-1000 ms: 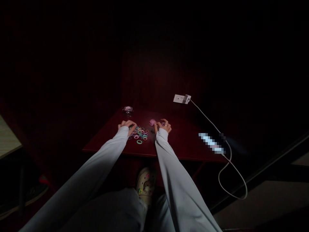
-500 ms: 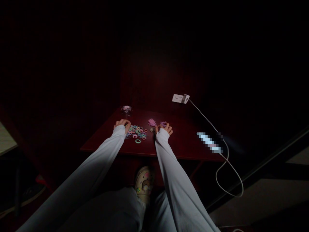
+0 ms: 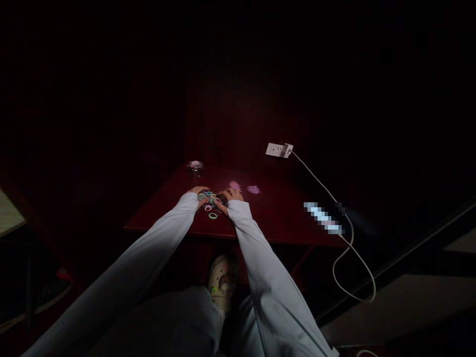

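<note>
Bands (image 3: 212, 200) of mixed colours lay heaped on the counter (image 3: 282, 218) between left hand (image 3: 198, 193) and right hand (image 3: 231, 196), both loosely curved around them, neither visibly gripping, seemingly keeping the pile together.

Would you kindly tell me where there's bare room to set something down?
The widest bare patch of tabletop lies right of the purple pile; a narrower one between left sleeve and the tabletop's left edge. Coloured bands crowd the space between left hand and right hand.

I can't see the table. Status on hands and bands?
Left hand, right hand flank bands. Bands loosely heaped between them. Pink pile close beyond right hand.
</note>
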`<state>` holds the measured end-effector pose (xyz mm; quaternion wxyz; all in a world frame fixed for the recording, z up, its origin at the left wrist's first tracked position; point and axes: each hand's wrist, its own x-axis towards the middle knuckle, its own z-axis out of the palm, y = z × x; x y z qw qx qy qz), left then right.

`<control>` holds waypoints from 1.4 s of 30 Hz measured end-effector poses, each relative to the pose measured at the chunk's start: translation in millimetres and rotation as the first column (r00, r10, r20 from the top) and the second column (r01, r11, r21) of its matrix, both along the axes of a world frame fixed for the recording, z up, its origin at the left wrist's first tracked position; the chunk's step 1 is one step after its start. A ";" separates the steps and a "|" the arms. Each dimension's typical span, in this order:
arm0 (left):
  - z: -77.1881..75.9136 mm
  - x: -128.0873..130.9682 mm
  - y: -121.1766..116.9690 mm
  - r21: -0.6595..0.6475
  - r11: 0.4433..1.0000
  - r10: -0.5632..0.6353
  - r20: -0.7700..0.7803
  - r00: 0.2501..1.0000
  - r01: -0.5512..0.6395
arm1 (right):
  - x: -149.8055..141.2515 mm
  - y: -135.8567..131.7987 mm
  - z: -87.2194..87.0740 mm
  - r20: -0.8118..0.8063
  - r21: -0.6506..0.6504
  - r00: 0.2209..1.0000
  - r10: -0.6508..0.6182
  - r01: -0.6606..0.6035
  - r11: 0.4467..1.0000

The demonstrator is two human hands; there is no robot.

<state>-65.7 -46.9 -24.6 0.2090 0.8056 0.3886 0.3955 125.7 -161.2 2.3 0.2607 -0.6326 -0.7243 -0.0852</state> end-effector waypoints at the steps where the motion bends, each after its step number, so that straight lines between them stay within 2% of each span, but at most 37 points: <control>1: 0.4 -0.9 1.2 -0.007 1.000 0.000 -0.007 1.000 0.000 | -0.7 -1.8 0.9 -0.003 0.004 1.000 0.019 -0.019 1.000; 4: 0.5 -3.3 3.9 -0.030 0.999 0.027 0.040 0.999 -0.026 | -0.9 -5.7 2.6 -0.006 0.001 0.999 0.040 -0.040 0.999; 10: -5.1 -6.4 5.6 -0.092 0.996 0.035 0.241 0.970 -0.013 | -2.2 -4.7 1.6 -0.015 0.004 0.999 0.028 -0.028 1.000; 14: -7.3 -5.4 8.6 -0.143 0.989 0.065 0.318 0.946 -0.020 | -4.5 -5.3 2.3 -0.024 -0.072 1.000 0.015 -0.016 0.997; 16: -6.4 -3.9 9.8 -0.166 0.986 0.072 0.346 0.936 -0.014 | -5.1 -6.1 2.9 -0.013 -0.094 1.000 0.012 -0.013 0.995; 24: 4.0 -1.5 4.6 -0.312 0.949 0.088 0.396 0.914 0.044 | -10.9 -8.0 5.0 0.059 -0.049 0.998 0.031 -0.028 0.998; 27: 4.7 -1.3 3.3 -0.342 0.934 0.055 0.424 0.904 0.103 | -18.3 -5.4 5.9 0.080 -0.021 0.997 -0.012 0.014 1.000; 30: 3.7 1.2 2.9 -0.309 0.937 0.004 0.480 0.877 0.165 | -27.2 -1.8 7.3 0.065 -0.020 0.997 -0.043 0.044 0.999; 35: 3.8 5.5 1.4 -0.257 0.932 -0.097 0.503 0.859 0.255 | -37.9 0.5 11.9 0.036 0.017 0.999 -0.020 0.019 1.000; 42: 5.7 7.6 -0.6 -0.271 0.901 -0.144 0.551 0.822 0.339 | -39.8 -1.6 15.9 -0.007 0.011 0.999 -0.035 0.035 0.999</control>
